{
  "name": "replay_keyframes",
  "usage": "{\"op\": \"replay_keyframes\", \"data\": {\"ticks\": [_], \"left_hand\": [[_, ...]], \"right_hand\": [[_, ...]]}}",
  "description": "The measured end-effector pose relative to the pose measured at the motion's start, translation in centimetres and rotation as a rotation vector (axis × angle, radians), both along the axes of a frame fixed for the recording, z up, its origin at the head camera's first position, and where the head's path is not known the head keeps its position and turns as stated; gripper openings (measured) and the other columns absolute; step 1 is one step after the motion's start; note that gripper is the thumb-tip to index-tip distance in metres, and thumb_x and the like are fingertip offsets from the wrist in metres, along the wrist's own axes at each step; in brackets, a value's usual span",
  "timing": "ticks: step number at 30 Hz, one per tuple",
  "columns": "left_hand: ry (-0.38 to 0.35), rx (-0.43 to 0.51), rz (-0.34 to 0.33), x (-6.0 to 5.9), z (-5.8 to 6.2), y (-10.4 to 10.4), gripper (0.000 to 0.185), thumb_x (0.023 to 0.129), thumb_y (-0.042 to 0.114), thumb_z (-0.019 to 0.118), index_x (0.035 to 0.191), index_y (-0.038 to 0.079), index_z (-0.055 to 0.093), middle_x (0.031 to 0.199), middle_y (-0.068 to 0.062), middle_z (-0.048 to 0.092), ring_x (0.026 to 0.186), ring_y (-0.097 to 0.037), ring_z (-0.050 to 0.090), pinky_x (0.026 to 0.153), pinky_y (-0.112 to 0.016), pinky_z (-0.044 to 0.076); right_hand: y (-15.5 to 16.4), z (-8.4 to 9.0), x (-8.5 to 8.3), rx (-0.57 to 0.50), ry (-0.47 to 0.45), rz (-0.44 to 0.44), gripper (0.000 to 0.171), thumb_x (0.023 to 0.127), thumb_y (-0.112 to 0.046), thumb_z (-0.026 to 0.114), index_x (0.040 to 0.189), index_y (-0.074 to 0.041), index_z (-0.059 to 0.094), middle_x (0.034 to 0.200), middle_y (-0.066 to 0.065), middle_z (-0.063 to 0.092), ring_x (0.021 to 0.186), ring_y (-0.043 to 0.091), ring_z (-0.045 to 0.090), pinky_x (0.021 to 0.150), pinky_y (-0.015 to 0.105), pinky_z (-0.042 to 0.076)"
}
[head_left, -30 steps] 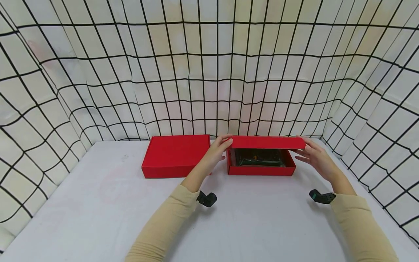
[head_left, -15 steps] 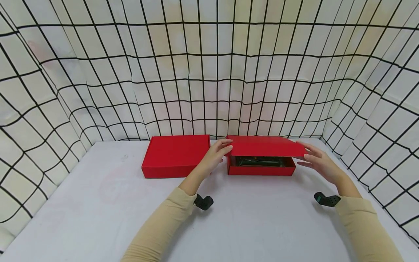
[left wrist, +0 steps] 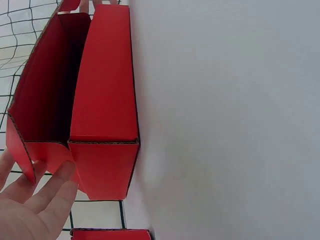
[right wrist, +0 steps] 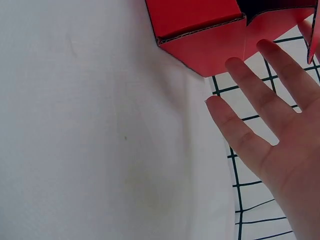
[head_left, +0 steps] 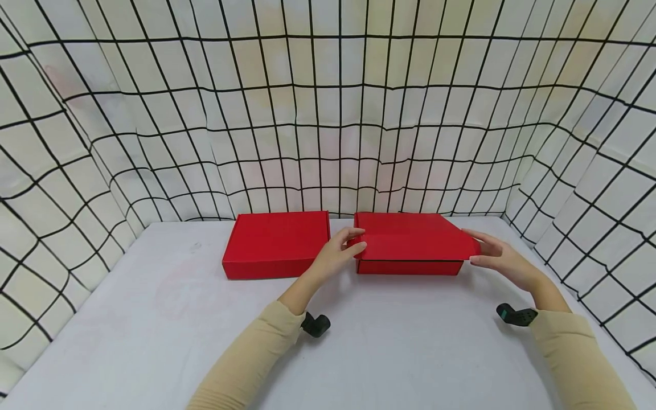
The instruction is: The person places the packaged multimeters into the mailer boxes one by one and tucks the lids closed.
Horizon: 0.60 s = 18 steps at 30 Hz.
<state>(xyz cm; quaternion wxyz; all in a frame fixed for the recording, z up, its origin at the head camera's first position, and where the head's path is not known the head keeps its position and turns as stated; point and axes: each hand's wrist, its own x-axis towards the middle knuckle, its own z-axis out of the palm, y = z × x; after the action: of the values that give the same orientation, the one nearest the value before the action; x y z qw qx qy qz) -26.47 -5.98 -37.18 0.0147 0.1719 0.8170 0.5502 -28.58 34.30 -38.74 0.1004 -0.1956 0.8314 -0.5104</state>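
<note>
A red cardboard box [head_left: 410, 267] stands at the back right of the table, its lid [head_left: 410, 236] tilted low over the front wall. My left hand [head_left: 335, 250] is at the lid's left edge; in the left wrist view its loosely straight fingers touch the side flap [left wrist: 20, 152]. On the other side my right hand [head_left: 504, 262] has its fingertips at the lid's right corner. The right wrist view shows straight, spread fingers [right wrist: 260, 100] beside the box's end wall [right wrist: 210, 47]. A dark gap shows under the lid in the left wrist view; the contents are hidden.
A second red box [head_left: 279, 236], its lid down, lies just left of the first. Both stand on a white-covered table [head_left: 400, 353]. A white wall with black grid lines [head_left: 338, 142] encloses the back and sides. Black devices [head_left: 315, 325] sit on both wrists.
The lid has come down toward the front, covering the dark wrapped contents seen earlier. Both hands have moved down and nearer along with it. The left box has not moved.
</note>
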Motion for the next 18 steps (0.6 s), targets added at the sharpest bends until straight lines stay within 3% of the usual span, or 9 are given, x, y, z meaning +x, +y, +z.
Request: {"op": "replay_keyframes", "data": {"ticks": [5,13,18], "left_hand": [[-0.001,-0.017,-0.023,0.20,-0.29,-0.13,0.044,0.090,0.028,0.060,0.132,0.020,0.049,0.130,-0.001,0.048,0.117,-0.020,0.045,0.092,-0.039,0.043],[-0.023,-0.081,-0.020,0.20,-0.79,-0.49,0.046,0.089,0.031,0.062,0.132,0.024,0.048,0.130,0.002,0.048,0.112,-0.023,0.049,0.088,-0.039,0.046],[-0.033,-0.095,-0.018,0.33,-0.86,-0.52,0.045,0.088,0.031,0.062,0.131,0.024,0.049,0.132,0.001,0.047,0.114,-0.025,0.050,0.090,-0.041,0.045]], "right_hand": [[-0.06,-0.26,0.12,0.047,-0.006,-0.030,0.066,0.090,-0.023,0.061,0.147,-0.025,0.027,0.139,0.015,0.039,0.120,0.025,0.042,0.092,0.048,0.042],[-0.34,-0.33,0.21,0.062,-0.022,-0.011,0.069,0.088,-0.023,0.063,0.147,-0.024,0.027,0.139,0.015,0.040,0.123,0.034,0.039,0.090,0.045,0.040],[-0.42,-0.22,0.04,0.094,-0.041,-0.006,0.068,0.089,-0.027,0.060,0.148,-0.025,0.025,0.144,0.014,0.032,0.127,0.036,0.033,0.092,0.047,0.040]]}}
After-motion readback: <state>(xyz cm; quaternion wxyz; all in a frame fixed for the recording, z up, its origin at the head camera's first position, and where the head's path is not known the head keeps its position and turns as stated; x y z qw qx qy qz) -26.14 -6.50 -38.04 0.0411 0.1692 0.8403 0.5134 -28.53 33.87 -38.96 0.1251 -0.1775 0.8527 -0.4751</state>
